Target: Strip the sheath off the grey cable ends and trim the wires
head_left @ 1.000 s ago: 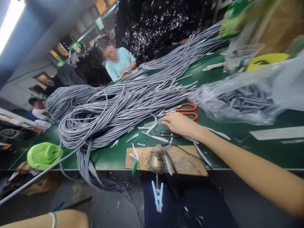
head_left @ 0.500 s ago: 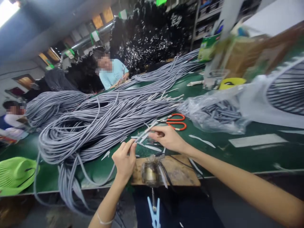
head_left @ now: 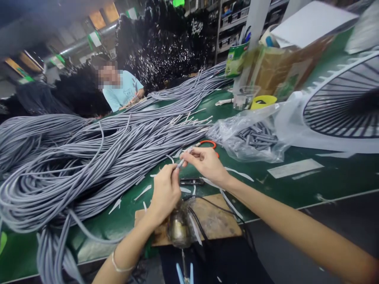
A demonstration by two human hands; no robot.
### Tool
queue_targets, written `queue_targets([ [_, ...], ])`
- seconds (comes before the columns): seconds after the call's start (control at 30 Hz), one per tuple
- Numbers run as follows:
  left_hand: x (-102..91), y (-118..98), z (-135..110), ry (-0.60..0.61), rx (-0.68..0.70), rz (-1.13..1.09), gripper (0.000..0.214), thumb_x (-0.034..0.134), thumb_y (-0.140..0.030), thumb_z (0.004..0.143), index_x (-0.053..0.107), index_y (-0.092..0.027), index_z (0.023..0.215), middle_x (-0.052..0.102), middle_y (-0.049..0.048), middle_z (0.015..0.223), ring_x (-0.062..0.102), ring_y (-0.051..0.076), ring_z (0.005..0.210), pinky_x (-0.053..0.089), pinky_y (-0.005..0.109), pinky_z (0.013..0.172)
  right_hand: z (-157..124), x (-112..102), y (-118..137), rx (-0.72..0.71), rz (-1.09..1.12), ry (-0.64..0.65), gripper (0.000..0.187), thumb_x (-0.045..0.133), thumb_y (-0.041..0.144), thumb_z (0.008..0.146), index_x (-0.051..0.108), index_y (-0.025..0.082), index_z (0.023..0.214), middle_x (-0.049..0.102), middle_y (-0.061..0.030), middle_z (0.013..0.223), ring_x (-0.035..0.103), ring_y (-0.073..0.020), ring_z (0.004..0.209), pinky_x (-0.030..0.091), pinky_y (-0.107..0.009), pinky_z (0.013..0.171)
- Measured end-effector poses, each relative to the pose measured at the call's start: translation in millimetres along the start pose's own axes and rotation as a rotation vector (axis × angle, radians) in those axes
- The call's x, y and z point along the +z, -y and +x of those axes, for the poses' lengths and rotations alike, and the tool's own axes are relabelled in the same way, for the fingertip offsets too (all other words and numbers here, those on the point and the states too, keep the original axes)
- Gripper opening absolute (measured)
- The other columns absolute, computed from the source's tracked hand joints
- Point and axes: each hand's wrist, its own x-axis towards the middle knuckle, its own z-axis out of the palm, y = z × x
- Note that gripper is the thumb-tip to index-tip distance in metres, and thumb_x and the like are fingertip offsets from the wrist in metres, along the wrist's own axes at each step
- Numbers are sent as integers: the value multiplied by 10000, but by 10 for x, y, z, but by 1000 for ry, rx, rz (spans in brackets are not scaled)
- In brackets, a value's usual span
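Note:
Between my two hands runs the end of a grey cable (head_left: 181,162). My left hand (head_left: 166,185) pinches it from below, thumb and forefinger together. My right hand (head_left: 205,161) grips the upper part near its tip, with the fingers curled. Just beyond my right hand lie orange-handled scissors (head_left: 209,142), partly covered by it. Under my hands is a small black tool (head_left: 192,181) on the green table. A big bundle of grey cables (head_left: 97,157) spreads to the left, its pale stripped ends pointing right.
A wooden board (head_left: 219,221) at the table edge carries a brass-coloured metal device (head_left: 179,228) and black wires. To the right are a plastic bag (head_left: 251,138) of grey sleeves and a white fan (head_left: 291,118). A co-worker (head_left: 122,90) sits across the table. White strips (head_left: 241,174) lie scattered.
My view has swung, so the cables and table items sit further left. My hands have come closer together on the cable, and my right hand now covers more of the scissors.

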Motion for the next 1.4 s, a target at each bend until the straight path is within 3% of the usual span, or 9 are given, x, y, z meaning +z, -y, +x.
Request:
queue_targets([
  [0.17,-24,108,-21,67,-46,-211,254,427,-204,871,669,-129,895,605,17,639,478,101,520,367,207,511,-2,50,-29,60,-58,88,410,676,537,662,585,145,586,540,17,500,494,-91,474,418,-218,493],
  [0.27,-18,121,-44,98,-212,-389,291,447,-271,872,672,-125,986,505,-14,562,350,80,455,279,204,437,-2,35,-65,-3,-118,-27,428,592,551,742,553,152,594,455,39,498,401,-68,454,348,-208,456],
  [0.37,3,116,-46,52,-350,-548,347,468,-325,867,644,-135,1098,494,-14,591,302,71,452,261,203,424,-4,-14,-99,-44,-229,-181,366,552,522,790,550,162,719,460,39,558,403,-73,484,334,-202,470],
  [0.47,5,120,-32,-7,-410,-634,378,499,-357,850,640,-138,1124,485,-16,600,268,65,454,256,201,420,-43,-23,-100,-81,-445,-91,271,495,421,858,563,167,791,467,41,557,411,-79,483,319,-203,481],
  [0.57,-7,128,-28,-17,-431,-685,400,513,-376,840,644,-124,1121,435,-27,563,238,65,456,237,199,409,-112,26,-78,-179,-600,53,332,400,294,913,565,162,657,469,34,519,399,-77,466,311,-210,503],
  [0.8,-12,118,-48,7,-480,-701,439,530,-393,830,629,-114,1153,403,-27,574,217,60,469,197,200,401,-164,82,-70,-245,-669,77,337,437,242,896,559,151,595,444,44,472,326,-63,412,276,-208,466],
  [1.0,10,115,-45,0,-489,-689,442,547,-387,816,637,-100,1140,418,-25,564,213,57,462,193,199,398,-171,75,-69,-262,-721,49,347,444,239,894,540,150,573,439,40,468,340,-63,420,271,-208,465],
  [1.23,26,125,-50,-47,-425,-558,399,554,-348,804,664,-107,1102,594,22,639,326,69,445,285,201,395,-186,70,-80,-319,-761,6,348,455,242,891,527,144,565,482,22,498,367,-64,442,271,-213,470],
  [1.4,23,136,-27,12,-341,-488,315,554,-296,809,697,-149,1049,652,32,683,443,90,479,375,205,441,-175,82,-74,-167,-632,55,394,438,314,894,530,148,549,455,24,471,352,-69,431,274,-210,442],
])
